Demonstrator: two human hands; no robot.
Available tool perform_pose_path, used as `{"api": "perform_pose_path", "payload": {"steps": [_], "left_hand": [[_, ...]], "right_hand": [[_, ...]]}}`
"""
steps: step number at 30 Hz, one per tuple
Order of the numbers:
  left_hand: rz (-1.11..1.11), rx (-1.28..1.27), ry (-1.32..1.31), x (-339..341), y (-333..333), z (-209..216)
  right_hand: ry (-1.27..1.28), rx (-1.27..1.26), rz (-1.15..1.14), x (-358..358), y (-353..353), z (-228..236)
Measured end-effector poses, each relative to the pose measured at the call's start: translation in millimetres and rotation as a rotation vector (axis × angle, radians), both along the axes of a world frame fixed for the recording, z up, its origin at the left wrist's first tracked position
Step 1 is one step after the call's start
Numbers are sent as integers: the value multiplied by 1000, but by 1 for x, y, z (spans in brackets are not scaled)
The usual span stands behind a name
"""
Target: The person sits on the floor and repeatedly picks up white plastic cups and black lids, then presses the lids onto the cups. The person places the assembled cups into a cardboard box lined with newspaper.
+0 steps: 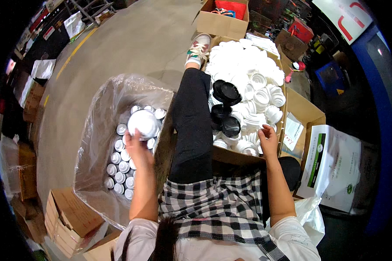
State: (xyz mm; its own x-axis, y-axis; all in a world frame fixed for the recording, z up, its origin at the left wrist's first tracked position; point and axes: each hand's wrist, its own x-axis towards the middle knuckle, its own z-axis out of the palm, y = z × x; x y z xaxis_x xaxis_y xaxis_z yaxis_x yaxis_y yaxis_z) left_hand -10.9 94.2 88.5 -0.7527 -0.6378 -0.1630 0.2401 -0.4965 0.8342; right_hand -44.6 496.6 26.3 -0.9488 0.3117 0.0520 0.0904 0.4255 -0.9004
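My left hand (139,150) is over a carton lined with a clear plastic bag (98,115), its fingers closed on a white round plastic cap (143,123), slightly blurred. Below it, several white stepped plastic pieces (119,177) sit in rows inside the bag. To the right, a carton (284,93) is heaped with loose white plastic caps (241,61). Three or so black round caps (225,91) lie on that heap. At its near right side my right hand (268,137) hovers by the white caps, fingers loosely apart, with nothing visible in them.
My outstretched leg (191,126) lies between the two cartons. Beyond the heap is a carton with a red item (224,24). On the right stand an open carton (307,106) and a white printed box (331,169). Folded cartons (72,222) lean at lower left.
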Motion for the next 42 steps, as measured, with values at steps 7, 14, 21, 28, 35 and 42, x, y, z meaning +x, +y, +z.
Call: {"api": "perform_pose_path", "payload": {"steps": [7, 14, 21, 28, 35, 42], "left_hand": [[81, 539, -248, 13, -116, -128], [179, 422, -450, 2, -156, -232], [234, 304, -707, -28, -146, -260], [147, 245, -737, -87, -131, -283], [454, -16, -668, -143, -225, -355], [420, 5, -864, -149, -256, -350]], "right_hand": [[170, 854, 138, -32, -62, -2], [-359, 1019, 300, -75, -53, -23], [39, 800, 313, -79, -6, -76], [214, 741, 294, -73, -1, -90], [263, 910, 233, -72, -14, -100], [227, 886, 240, -69, -20, -94]]}}
